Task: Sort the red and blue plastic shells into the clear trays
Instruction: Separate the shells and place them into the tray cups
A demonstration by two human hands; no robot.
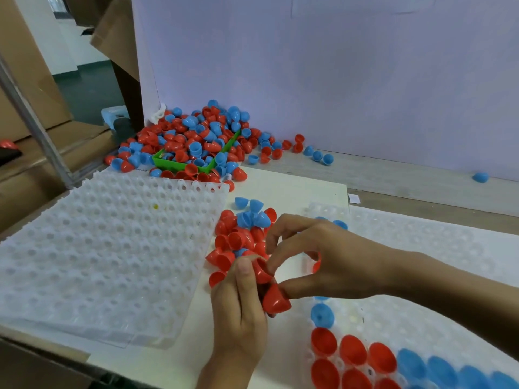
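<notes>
We log: left hand (pixel 238 307) grip holding red shells (pixel 273 300); right hand (pixel 323 256) grip pinching one shell (pixel 262 272); trays (pixel 106 248) flank the loose pile (pixel 241 237) on the table (pixel 295 192).

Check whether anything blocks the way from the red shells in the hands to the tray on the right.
Nothing visible does. The left hand and right hand hold red shells just beside the right tray, whose open pockets lie under and past the right hand.
</notes>
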